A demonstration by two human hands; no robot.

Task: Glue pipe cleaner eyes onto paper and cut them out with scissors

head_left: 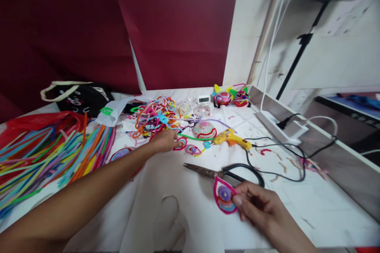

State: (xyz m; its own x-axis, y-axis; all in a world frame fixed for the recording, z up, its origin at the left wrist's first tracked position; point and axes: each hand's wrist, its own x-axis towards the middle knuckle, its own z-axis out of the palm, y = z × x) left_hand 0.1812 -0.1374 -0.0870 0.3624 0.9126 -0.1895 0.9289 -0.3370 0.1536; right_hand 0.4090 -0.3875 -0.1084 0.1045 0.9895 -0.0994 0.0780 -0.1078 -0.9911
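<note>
My right hand [261, 207] pinches a teardrop-shaped pipe-cleaner piece [223, 195] with a pink rim and a purple coiled centre, near the table's front. My left hand [164, 141] is stretched far forward, its fingers curled at the edge of a tangle of coloured pipe cleaners [154, 116], beside small pink coiled pieces [187, 146]. What its fingers grip is hidden. Black-handled scissors [225, 173] lie just behind the right hand. A yellow glue gun [230, 138] lies further back.
A bundle of straight coloured pipe cleaners [50, 150] lies on red plastic at left, with a black tote bag [78, 97] behind. Two finished colourful figures [231, 95], a small white clock [203, 99], clear domes, black cables and a power strip [282, 124] crowd the back right.
</note>
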